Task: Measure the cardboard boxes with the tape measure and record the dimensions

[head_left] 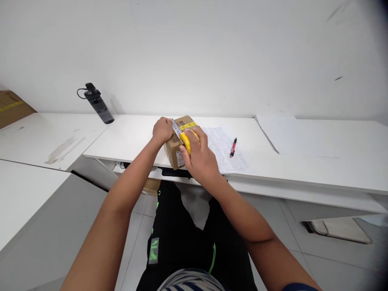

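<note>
A small brown cardboard box with yellow tape and a label stands near the front edge of the white desk. My right hand is closed round a yellow tape measure pressed on the box top. Its white blade runs left across the box. My left hand pinches the blade's end at the box's far left corner.
A printed sheet with a red and black pen lies right of the box. A dark water bottle leans against the wall at the left. Another cardboard box sits far left. More paper lies to the right.
</note>
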The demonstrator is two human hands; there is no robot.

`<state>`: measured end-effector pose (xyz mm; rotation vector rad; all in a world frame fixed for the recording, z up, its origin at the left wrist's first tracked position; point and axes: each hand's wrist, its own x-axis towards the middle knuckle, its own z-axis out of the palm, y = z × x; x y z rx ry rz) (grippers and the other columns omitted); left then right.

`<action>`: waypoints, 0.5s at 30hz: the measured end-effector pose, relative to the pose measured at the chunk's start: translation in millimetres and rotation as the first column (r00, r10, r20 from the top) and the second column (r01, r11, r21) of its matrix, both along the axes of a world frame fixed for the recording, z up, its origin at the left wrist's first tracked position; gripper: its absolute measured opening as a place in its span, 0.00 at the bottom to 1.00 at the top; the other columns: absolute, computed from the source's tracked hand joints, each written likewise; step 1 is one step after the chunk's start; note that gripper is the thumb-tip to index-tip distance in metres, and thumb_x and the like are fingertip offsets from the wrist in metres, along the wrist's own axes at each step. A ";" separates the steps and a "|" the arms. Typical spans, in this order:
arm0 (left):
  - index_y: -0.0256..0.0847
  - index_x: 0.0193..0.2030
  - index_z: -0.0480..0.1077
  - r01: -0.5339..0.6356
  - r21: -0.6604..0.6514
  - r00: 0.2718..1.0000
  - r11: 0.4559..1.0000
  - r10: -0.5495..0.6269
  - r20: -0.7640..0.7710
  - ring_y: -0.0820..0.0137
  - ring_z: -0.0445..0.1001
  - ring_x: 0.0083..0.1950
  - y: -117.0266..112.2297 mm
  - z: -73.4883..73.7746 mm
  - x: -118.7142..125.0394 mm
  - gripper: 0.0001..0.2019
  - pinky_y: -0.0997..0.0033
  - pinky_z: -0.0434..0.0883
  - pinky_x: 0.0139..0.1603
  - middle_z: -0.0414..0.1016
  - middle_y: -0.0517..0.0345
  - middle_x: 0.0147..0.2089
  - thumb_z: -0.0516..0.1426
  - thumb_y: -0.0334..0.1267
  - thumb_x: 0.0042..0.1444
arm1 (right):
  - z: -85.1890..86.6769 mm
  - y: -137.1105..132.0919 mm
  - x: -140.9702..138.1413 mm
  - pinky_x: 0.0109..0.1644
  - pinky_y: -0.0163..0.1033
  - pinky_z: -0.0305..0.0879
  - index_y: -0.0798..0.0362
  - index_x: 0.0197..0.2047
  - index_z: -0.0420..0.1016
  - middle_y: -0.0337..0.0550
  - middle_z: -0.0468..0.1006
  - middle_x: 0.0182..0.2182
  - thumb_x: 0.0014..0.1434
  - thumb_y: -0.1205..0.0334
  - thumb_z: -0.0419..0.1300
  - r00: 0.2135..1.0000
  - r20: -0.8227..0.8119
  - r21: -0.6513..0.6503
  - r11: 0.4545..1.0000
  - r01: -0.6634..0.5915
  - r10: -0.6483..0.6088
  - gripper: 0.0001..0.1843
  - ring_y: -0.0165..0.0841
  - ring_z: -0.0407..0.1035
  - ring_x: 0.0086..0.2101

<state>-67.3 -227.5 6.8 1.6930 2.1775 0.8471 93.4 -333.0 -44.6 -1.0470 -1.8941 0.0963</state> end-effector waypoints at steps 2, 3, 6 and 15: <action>0.40 0.52 0.75 0.000 -0.006 1.000 1.000 0.000 -0.004 0.56 0.76 0.59 0.0 1.0 0.1 0.18 0.60 0.70 0.57 0.80 0.44 0.60 0.45 0.41 0.75 | -1.7 0.7 -0.5 0.42 0.53 0.85 0.40 0.76 0.53 0.58 0.62 0.66 0.75 0.53 0.49 1.000 -0.020 0.026 1.000 0.000 0.000 0.29 0.52 0.72 0.58; 0.41 0.52 0.75 -0.002 -0.010 1.000 1.000 0.002 -0.007 0.56 0.76 0.59 0.1 1.3 0.1 0.17 0.60 0.70 0.56 0.79 0.44 0.60 0.45 0.41 0.74 | -2.5 1.1 -0.8 0.43 0.54 0.85 0.40 0.75 0.53 0.58 0.63 0.66 0.75 0.53 0.49 1.000 -0.022 0.033 0.999 0.003 -0.002 0.28 0.52 0.72 0.58; 0.41 0.51 0.74 -0.006 -0.012 1.000 1.000 0.006 -0.017 0.57 0.77 0.58 0.7 1.2 -0.3 0.17 0.61 0.70 0.56 0.80 0.45 0.60 0.45 0.41 0.74 | -4.2 2.5 -1.2 0.45 0.54 0.84 0.41 0.75 0.55 0.58 0.64 0.65 0.74 0.55 0.51 1.000 -0.018 0.030 1.000 -0.005 0.006 0.28 0.51 0.73 0.58; 0.43 0.41 0.72 0.053 0.059 0.995 0.997 -0.058 0.085 0.57 0.78 0.51 -3.2 -3.0 -12.2 0.26 0.61 0.71 0.52 0.82 0.45 0.50 0.40 0.54 0.76 | -0.6 6.0 12.2 0.51 0.55 0.80 0.44 0.72 0.53 0.57 0.70 0.64 0.68 0.49 0.58 0.978 -0.209 -0.154 0.987 -0.050 0.017 0.34 0.49 0.75 0.57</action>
